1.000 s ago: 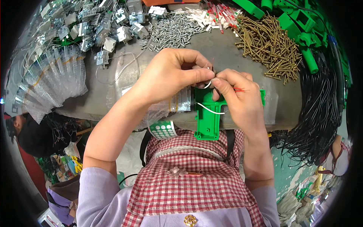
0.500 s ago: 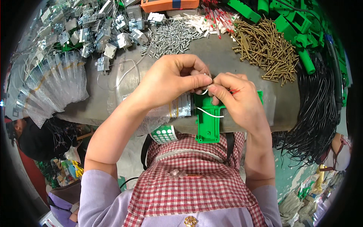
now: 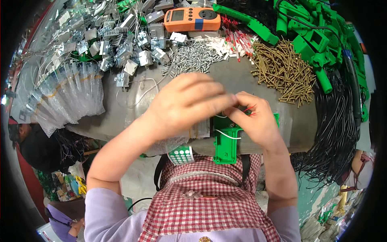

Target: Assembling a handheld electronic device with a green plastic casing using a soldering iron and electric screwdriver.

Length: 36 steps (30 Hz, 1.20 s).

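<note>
My right hand (image 3: 256, 123) is closed in a pinch, with thin red wires (image 3: 250, 109) sticking out between thumb and fingers. My left hand (image 3: 189, 105) reaches across to it, its fingertips meeting the right fingers. The left fingers are smeared by motion, and its thumb is hidden, so any hold there does not show. Below the hands lies an open green plastic housing (image 3: 225, 150), a T-shaped shell at the table's near edge. A white wire (image 3: 228, 134) lies across the housing, and another short white piece shows just under the fingers.
Bubble-wrap sleeves (image 3: 68, 97) fan out at left, below metal-and-white assemblies (image 3: 145, 58). Silver screws (image 3: 191, 58), an orange meter (image 3: 192, 19), brass screws (image 3: 284, 72) and green casings (image 3: 318, 44) line the back. Black cables (image 3: 336, 125) hang at right; a green-dotted sticker sheet (image 3: 180, 155) sits at the near edge.
My left hand has turned over, its back now facing up and covering the fingertips. The right hand sits slightly lower in view, still pinching. The whole view has shifted, showing more of the meter.
</note>
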Motion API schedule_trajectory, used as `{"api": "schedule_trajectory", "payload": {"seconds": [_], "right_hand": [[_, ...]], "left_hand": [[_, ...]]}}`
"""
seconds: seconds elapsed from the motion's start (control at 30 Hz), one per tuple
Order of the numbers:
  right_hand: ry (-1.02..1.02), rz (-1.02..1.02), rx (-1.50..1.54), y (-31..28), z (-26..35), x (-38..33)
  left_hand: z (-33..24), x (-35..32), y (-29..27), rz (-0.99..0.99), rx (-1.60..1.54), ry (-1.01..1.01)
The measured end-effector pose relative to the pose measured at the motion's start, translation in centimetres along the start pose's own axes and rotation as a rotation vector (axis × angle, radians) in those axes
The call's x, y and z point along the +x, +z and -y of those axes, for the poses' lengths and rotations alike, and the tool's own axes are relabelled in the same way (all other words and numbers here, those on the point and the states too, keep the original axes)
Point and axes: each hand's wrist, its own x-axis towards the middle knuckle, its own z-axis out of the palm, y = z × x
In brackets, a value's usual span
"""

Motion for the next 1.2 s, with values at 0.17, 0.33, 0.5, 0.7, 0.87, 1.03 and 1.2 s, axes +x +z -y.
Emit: {"api": "schedule_trajectory", "payload": {"seconds": [0.17, 0.33, 0.5, 0.7, 0.87, 1.03, 1.2], "right_hand": [[-0.036, 0.11, 0.041, -0.6, 0.8, 0.2], [-0.269, 0.202, -0.171, -1.3, 0.9, 0.9], [-0.112, 0.078, -0.008, 0.6, 1.4, 1.2], [-0.054, -0.017, 0.006, 0.3, 0.8, 0.1], [-0.28, 0.012, -0.168, 0.4, -0.6, 0.3], [-0.78, -0.147, -0.727, 1.4, 0.4, -0.1], [-0.555, -0.092, -0.499, -0.7, -1.7, -0.9]], "left_hand": [[0.1, 0.4, -1.0, 0.153, 0.203, 0.265], [0.6, 0.8, -1.4, 0.224, 0.211, 0.319], [-0.3, 0.8, -2.3, 0.261, 0.325, 0.251], [-1.0, 0.9, -0.9, 0.163, 0.306, 0.3], [-0.9, -0.3, 0.7, 0.041, 0.249, 0.185], [-2.1, -0.3, 1.4, 0.176, -0.079, -0.456], [-2.0, -0.7, 2.8, 0.197, -0.279, -0.64]]}}
